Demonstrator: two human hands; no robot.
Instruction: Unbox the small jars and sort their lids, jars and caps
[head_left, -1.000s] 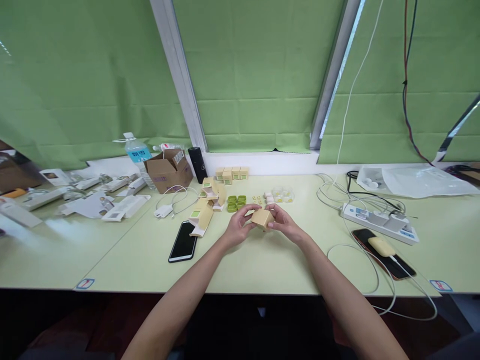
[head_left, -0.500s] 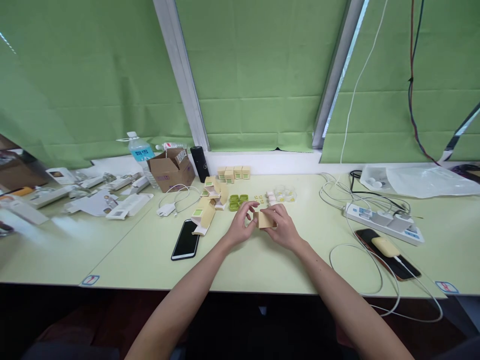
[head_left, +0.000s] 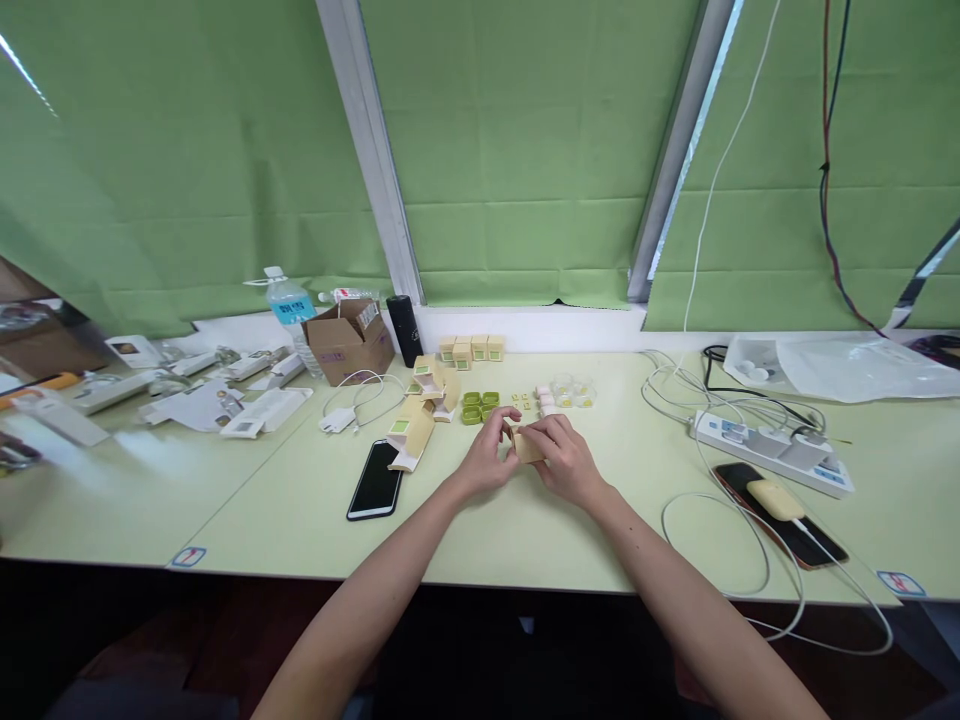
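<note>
Small box (head_left: 529, 449) largely covered by fingers; only a tan patch and a thin edge at its left end show. Contents, underside and any contact with the tabletop (head_left: 525, 535) cannot be made out. Right fingertips and the pink pieces (head_left: 544, 396) behind them run together; both forearms are cut off at the bottom. Box position: between the hands, roughly midway between front and back edges of the tabletop. Tan face turned up toward the viewer, thin-edged end toward the left hand (head_left: 486, 462); long axis indeterminate, too little exposed. Right hand (head_left: 568, 462): fingers bent over the box, gripping it. Left hand: thumb and forefinger curled at the box's left end; cannot tell whether they pinch it. Green tray (head_left: 480, 407) sits beyond the left hand, toward the back edge; phone (head_left: 375, 481) lies nearer the front edge, its upper end partly under an opened carton (head_left: 412, 430).
</note>
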